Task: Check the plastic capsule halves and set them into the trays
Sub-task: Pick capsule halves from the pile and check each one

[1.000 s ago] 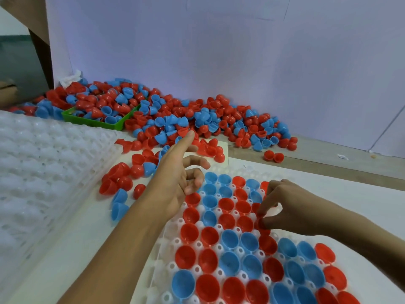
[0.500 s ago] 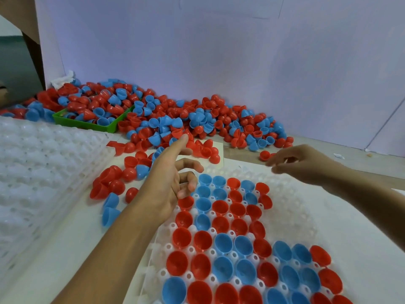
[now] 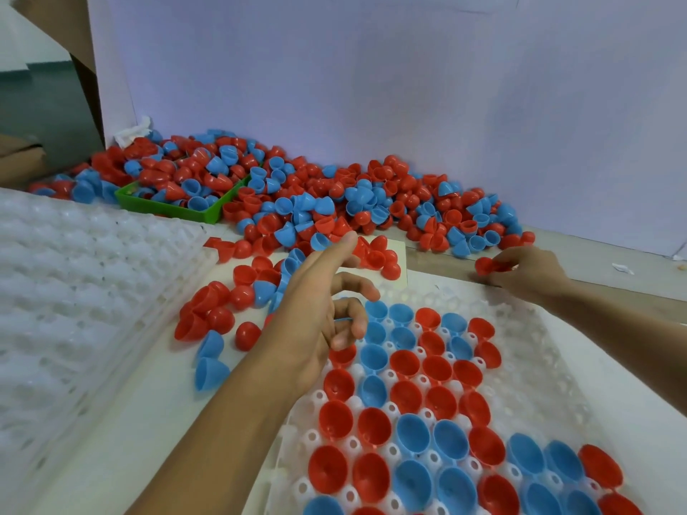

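Note:
A white tray (image 3: 539, 351) lies in front of me, with several red and blue capsule halves set open side up in its cups. My left hand (image 3: 319, 314) hovers over the tray's far left corner, index finger stretched toward the loose halves, the other fingers loosely curled and holding nothing. My right hand (image 3: 528, 269) is beyond the tray's far edge and pinches a red capsule half (image 3: 485, 265). A long heap of red and blue halves (image 3: 334, 195) runs along the back wall.
A stack of white trays (image 3: 74, 291) sits on the left. A green bin (image 3: 174, 208) full of halves stands at the back left. Loose halves (image 3: 223, 310) lie between the stack and my tray. A pale wall closes the back.
My right hand left the tray's middle, reached far right to the edge of the heap and took hold of a red half. My left hand stayed in place.

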